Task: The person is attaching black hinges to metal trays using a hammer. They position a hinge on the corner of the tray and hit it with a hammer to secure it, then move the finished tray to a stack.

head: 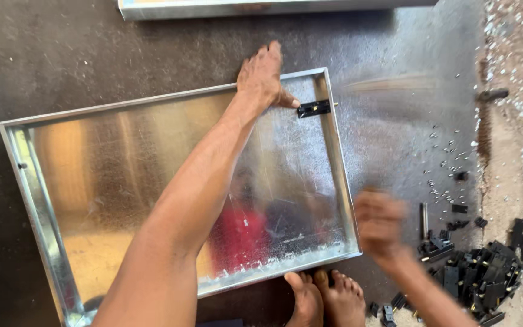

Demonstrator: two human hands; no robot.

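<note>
Tray (49,200) flat on floor (92,54), center-left. Left hand (261,75) on its far rim, latch (314,108) just right of hand on right wall. Right hand (379,221) off tray's right side, pile of latches (482,272) further right. Feet (325,300) at near rim.

A heap of small black plastic parts (485,275) lies on the dark floor (92,54) at the lower right, with a few strays nearer the bare feet (325,300). Tiny silvery screws (449,151) are scattered above the heap, thicker along the sandy strip at the right edge. A second metal frame's edge (261,7) runs along the top.
</note>
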